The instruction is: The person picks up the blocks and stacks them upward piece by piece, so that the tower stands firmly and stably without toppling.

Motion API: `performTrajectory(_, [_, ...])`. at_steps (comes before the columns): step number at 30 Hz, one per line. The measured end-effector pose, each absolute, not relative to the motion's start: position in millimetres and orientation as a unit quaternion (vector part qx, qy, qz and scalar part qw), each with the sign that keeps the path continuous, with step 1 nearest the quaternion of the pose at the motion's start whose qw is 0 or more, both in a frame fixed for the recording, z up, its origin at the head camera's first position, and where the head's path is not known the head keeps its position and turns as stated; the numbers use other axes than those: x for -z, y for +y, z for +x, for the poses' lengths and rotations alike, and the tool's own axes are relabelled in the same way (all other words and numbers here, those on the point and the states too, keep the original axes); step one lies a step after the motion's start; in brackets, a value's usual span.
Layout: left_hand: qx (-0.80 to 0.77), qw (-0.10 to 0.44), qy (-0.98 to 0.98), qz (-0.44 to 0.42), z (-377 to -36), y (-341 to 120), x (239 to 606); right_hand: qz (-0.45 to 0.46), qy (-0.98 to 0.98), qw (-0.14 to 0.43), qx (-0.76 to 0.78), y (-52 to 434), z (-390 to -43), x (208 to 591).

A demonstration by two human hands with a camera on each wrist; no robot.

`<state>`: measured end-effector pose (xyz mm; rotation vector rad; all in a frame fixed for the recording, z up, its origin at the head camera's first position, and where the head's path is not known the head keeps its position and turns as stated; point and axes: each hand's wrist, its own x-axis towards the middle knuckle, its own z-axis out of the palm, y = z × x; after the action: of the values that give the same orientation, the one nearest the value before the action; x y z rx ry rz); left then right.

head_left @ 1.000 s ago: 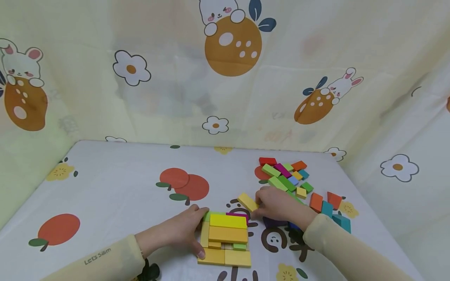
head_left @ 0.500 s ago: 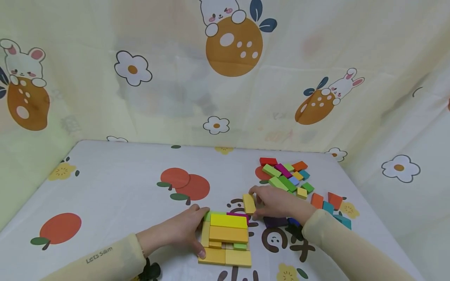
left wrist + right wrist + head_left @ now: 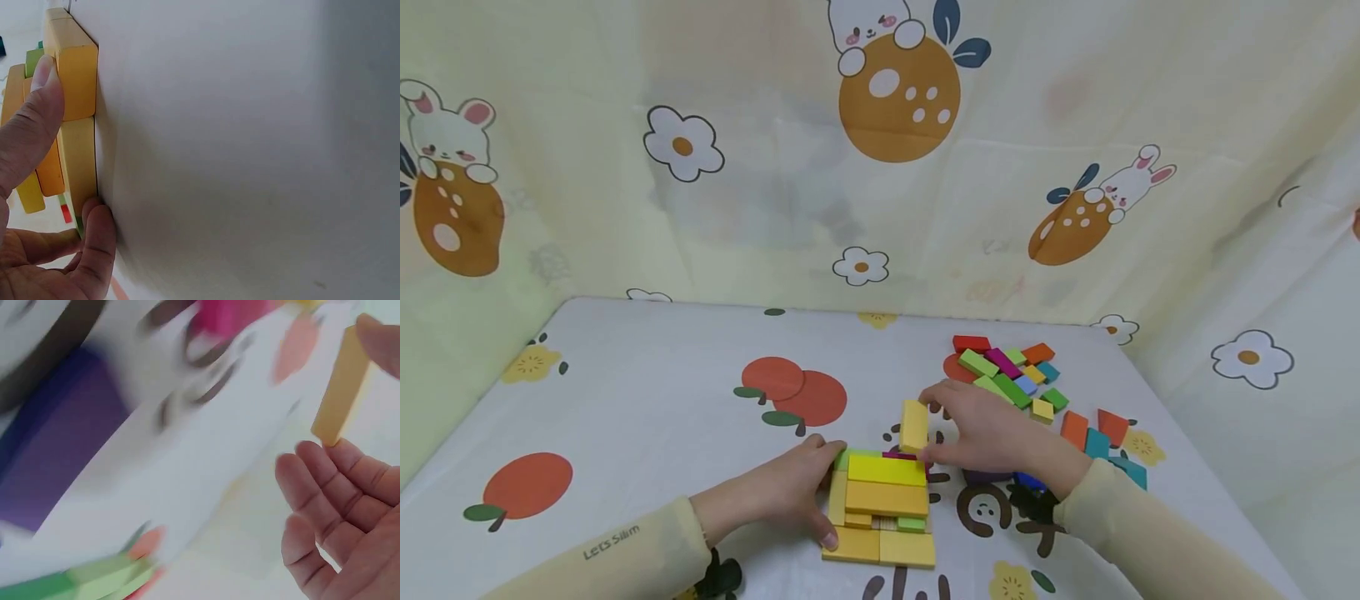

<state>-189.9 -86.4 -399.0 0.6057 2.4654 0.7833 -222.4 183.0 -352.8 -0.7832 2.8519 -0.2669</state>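
Pinching a pale yellow block (image 3: 913,427) by its two ends in the fingers of the right hand (image 3: 988,429), left of the palm, thumb at the near end. Poised at the far right corner of a block stack (image 3: 886,500), long axis pointing away from the body, crosswise to the top bars (image 3: 887,471); contact unclear. Gripping the stack's left side with the left hand (image 3: 793,490).

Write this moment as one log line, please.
left hand: grips block stack | right hand: pinches yellow block | loose blocks: right of stack
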Motion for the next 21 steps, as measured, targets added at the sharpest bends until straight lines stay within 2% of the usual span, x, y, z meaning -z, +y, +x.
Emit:
performTrajectory(7, [-0.290, 0.244, 0.899, 0.219, -191, -88, 397, -0.368, 0.924, 0.077, 0.072, 154, -192, 347])
performTrajectory(18, [-0.288, 0.241, 0.899, 0.225, -198, -89, 414, -0.355, 0.930, 0.087, 0.042, 149, -191, 357])
performTrajectory(21, [-0.280, 0.234, 0.901, 0.234, -206, -92, 430, -0.352, 0.930, 0.093, 0.043, 149, -191, 358])
